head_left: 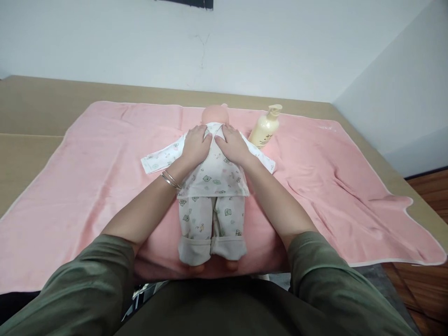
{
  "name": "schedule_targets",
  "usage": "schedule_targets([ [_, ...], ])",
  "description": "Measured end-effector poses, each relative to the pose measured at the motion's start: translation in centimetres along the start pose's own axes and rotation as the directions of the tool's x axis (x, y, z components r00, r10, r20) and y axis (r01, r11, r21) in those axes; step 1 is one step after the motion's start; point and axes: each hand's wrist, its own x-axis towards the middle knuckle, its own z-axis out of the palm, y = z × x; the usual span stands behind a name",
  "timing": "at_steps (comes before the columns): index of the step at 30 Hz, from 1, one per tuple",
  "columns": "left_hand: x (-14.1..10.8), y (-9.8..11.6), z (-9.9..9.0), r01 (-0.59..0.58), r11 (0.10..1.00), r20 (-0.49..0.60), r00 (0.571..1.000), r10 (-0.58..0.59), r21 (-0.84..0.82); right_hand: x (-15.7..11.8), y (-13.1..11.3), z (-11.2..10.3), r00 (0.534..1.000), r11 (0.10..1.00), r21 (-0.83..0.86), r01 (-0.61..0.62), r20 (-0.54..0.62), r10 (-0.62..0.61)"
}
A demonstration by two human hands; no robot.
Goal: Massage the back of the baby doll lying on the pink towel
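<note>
A baby doll in a white printed top and matching trousers lies on a pink blanket, its head away from me and its sleeves spread to both sides. My left hand rests flat on the left side of the doll's upper body near the shoulder, fingers extended. On the right side, my right hand lies the same way, thumb toward the middle. Neither hand grips anything. The doll's face is not visible, and its feet stick out of the cuffed trouser legs.
A cream pump bottle rests tilted on the blanket, just right of the doll's shoulder. The blanket is wrinkled at the right and covers most of a wooden table. A white wall rises behind the table.
</note>
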Motion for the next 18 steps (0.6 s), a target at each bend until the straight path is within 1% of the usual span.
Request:
schedule_targets([
  [4,0.3,-0.2,-0.1,-0.006,1.0,0.012,1.0,0.006,0.019,0.0,0.0,0.4,1.0,1.0,-0.018,-0.019,-0.016,0.019],
  [7,-0.2,0.1,-0.4,-0.042,0.993,0.062,0.997,0.036,0.108,0.0,-0.1,0.4,1.0,1.0,0.008,-0.02,0.008,0.02],
  [10,-2.0,1.8,-0.8,-0.09,0.963,0.123,0.991,0.06,0.254,0.4,0.8,-0.1,0.996,0.997,0.06,-0.051,0.071,0.047],
  [13,-4.0,3.9,-1.2,-0.186,0.917,0.211,0.971,0.116,0.352,0.8,1.7,-0.8,0.99,0.989,0.091,-0.115,0.098,0.105],
  [14,-4.3,4.4,-1.2,-0.201,0.911,0.23,0.965,0.123,0.36,0.7,1.7,-1.0,0.987,0.987,0.086,-0.134,0.099,0.125],
  [16,-4.2,4.7,-1.4,-0.183,0.922,0.228,0.968,0.108,0.341,0.2,1.0,-1.2,0.982,0.986,0.026,-0.165,0.093,0.162],
  [18,-3.1,3.9,-1.4,-0.128,0.948,0.189,0.979,0.074,0.292,-0.8,-0.5,-1.1,0.982,0.981,-0.085,-0.172,0.066,0.178],
])
